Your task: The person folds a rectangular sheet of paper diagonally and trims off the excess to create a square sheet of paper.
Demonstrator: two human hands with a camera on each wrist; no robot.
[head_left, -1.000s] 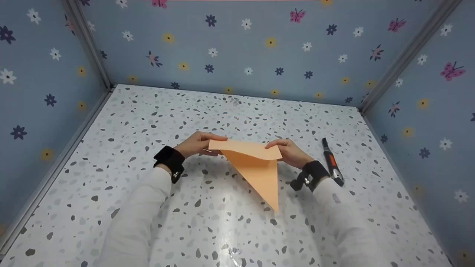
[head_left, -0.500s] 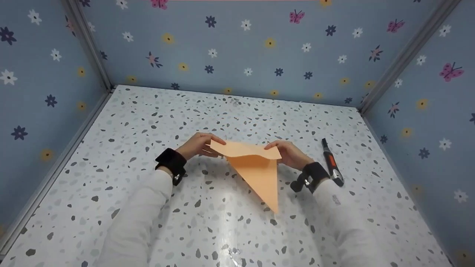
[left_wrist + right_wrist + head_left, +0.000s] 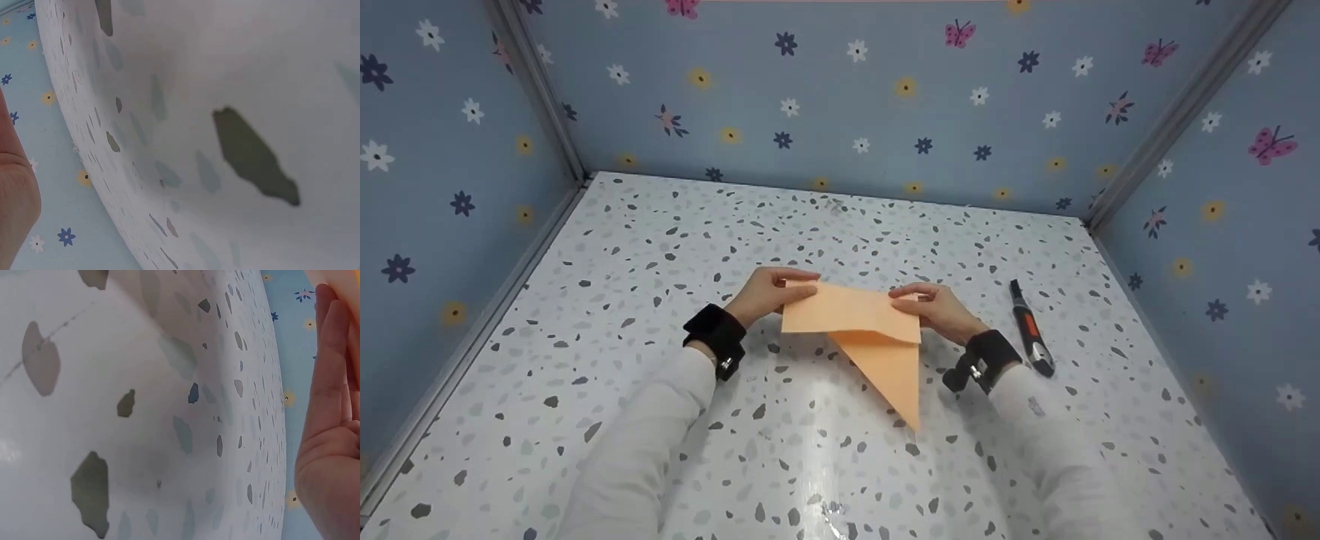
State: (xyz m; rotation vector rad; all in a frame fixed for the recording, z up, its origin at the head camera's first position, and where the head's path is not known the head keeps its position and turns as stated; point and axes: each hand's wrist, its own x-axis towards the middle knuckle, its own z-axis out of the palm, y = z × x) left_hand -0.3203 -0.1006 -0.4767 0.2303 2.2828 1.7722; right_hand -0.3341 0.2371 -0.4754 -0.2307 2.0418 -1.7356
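Observation:
A sheet of light orange paper point(image 3: 851, 309) is folded over along its far side, the flap hanging toward the viewer in the head view. Below the flap, a triangular part point(image 3: 889, 375) tapers to a point at the lower right. My left hand point(image 3: 772, 292) pinches the flap's upper left corner, thumb on top. At the upper right corner my right hand point(image 3: 941, 311) pinches it the same way. The right wrist view shows my right fingers point(image 3: 329, 360) at the paper's edge point(image 3: 354, 298); the left wrist view catches only part of my left hand point(image 3: 17, 197).
A utility knife point(image 3: 1031, 330) with a black and orange handle lies right of my right hand on the speckled white table point(image 3: 697, 232). Flowered blue panels point(image 3: 840, 97) enclose the table at the back and both sides. Each wrist wears a black strap point(image 3: 716, 337).
The folded flap has come further down toward the viewer, covering more of the triangular part. Both thumbs now show on top of the paper. The knife stays in place.

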